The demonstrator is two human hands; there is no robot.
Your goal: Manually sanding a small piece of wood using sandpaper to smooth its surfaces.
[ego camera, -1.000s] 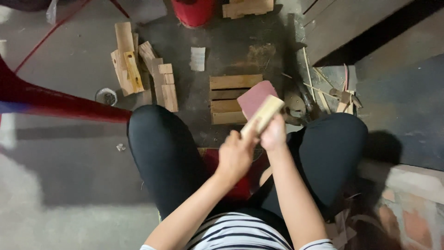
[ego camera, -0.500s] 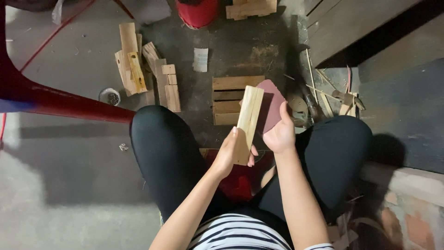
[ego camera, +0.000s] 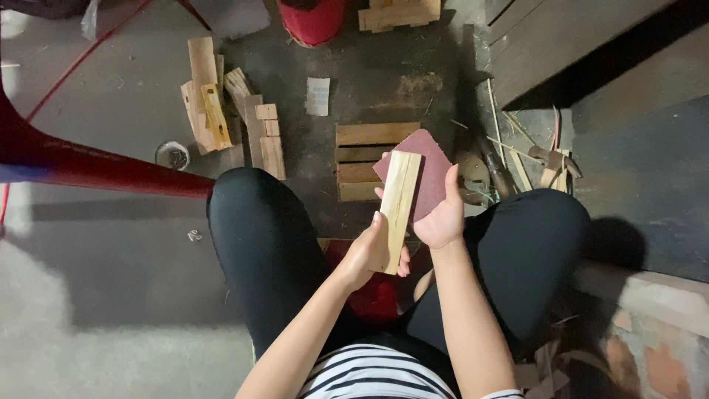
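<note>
A pale wooden block (ego camera: 395, 207) stands nearly upright between my knees, gripped at its lower end by my left hand (ego camera: 365, 255). My right hand (ego camera: 442, 218) holds a reddish-brown sheet of sandpaper (ego camera: 421, 166) flat against the block's right side, just behind it. Both hands are over my lap, above a red stool (ego camera: 369, 292) that shows between my black-trousered legs.
On the dark floor ahead lies a small wooden slatted piece (ego camera: 362, 159), a heap of wood offcuts (ego camera: 229, 118) to the left, a grey sandpaper scrap (ego camera: 317, 96), a red bucket (ego camera: 314, 18), a red chair leg (ego camera: 88, 162) and scrap strips (ego camera: 532, 159) at right.
The block has turned from tilted to nearly upright and lengthwise in my left hand. The sandpaper has come up beside and behind it in my right hand.
</note>
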